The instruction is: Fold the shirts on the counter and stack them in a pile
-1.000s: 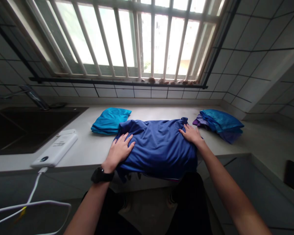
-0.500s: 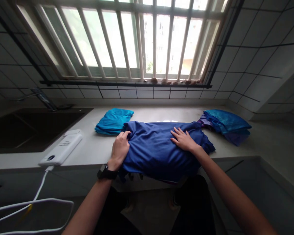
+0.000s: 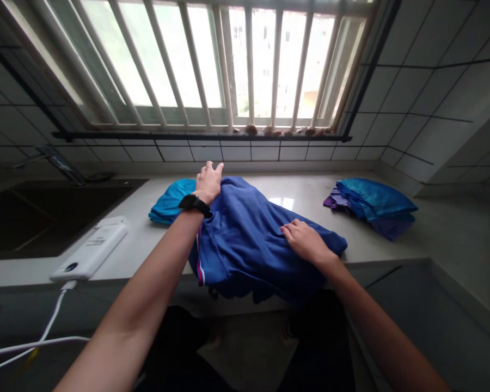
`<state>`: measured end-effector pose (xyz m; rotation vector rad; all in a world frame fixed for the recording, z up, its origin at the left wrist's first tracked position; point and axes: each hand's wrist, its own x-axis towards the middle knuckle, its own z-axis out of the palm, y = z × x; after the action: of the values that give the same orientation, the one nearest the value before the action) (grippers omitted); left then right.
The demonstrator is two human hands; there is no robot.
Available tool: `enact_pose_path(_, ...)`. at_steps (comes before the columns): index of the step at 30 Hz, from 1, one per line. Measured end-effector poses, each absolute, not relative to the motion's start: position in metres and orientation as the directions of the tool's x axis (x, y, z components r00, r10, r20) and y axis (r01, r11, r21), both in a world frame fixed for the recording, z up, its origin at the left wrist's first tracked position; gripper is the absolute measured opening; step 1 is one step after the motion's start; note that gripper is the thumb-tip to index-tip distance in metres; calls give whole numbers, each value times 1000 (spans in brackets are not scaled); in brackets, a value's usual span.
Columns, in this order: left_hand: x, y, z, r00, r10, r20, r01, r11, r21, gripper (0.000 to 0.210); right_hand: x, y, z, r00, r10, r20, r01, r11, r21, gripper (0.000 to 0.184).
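The blue garment (image 3: pixel 249 239) lies on the worktop (image 3: pixel 147 239), its far part tapering toward the wall and its near part hanging over the front edge. A striped trim (image 3: pixel 200 261) in white and red runs down its left side.

My left hand (image 3: pixel 207 182) is at the garment's far left corner. Its fingers are partly bent, with a gap between the two uppermost digits; I cannot tell whether it has hold of the fabric. A black wristwatch (image 3: pixel 195 203) is on this wrist. My right hand (image 3: pixel 304 242) rests on the right half of the garment, half closed, with fingers curled; I cannot tell whether it pinches any cloth.

Status, as I judge it: the garment is only partly laid out. It is creased, uneven in outline and not folded into a compact form. Two folded items are already in that condition: the teal cloth (image 3: pixel 169 204), behind my left wrist, and the blue and purple cloth stack (image 3: pixel 373 201), apart on the right.

Farther left are a white power bank (image 3: pixel 90 250) with a white cable (image 3: pixel 57 308) at its near end and a dark sink (image 3: pixel 134 188). A barred window (image 3: pixel 261 65) is above the worktop.
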<state>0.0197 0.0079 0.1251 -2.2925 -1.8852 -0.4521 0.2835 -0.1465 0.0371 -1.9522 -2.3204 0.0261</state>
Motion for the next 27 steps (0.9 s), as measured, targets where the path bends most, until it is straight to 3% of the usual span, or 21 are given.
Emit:
enact_pose_path(4,7,-55,88,230,966,121,966,-242,96,52,313,-126,34,-212,968,134,955,234,-184,52)
enact_pose_path(7,1,-113,47,185,983,4,975,-184,127,61,308,-113,22,-314,949,32,930,315,-193,56)
enact_pose_path(10,0,-152,16,84,996,-21,989,-80,124,60,294,-109,12,-326,944,-43,938,317,-142,58)
enact_pose_path(13,-2,-155,4,131,991,0,981,-130,147,57,291,-110,9,-242,969,-54,968,237,-84,60)
enact_pose_path(18,-6,-107,2,357,934,30,916,-356,184,55,303,-111,10,-58,996,-65,998,57,-28,63)
enact_pose_path(24,14,-43,11,537,841,60,824,-539,174,53,303,-119,8,191,981,-23,981,-191,-24,66)
enact_pose_path(27,20,-33,25,545,837,45,822,-544,169,50,302,-125,20,234,972,-8,972,-235,-20,63)
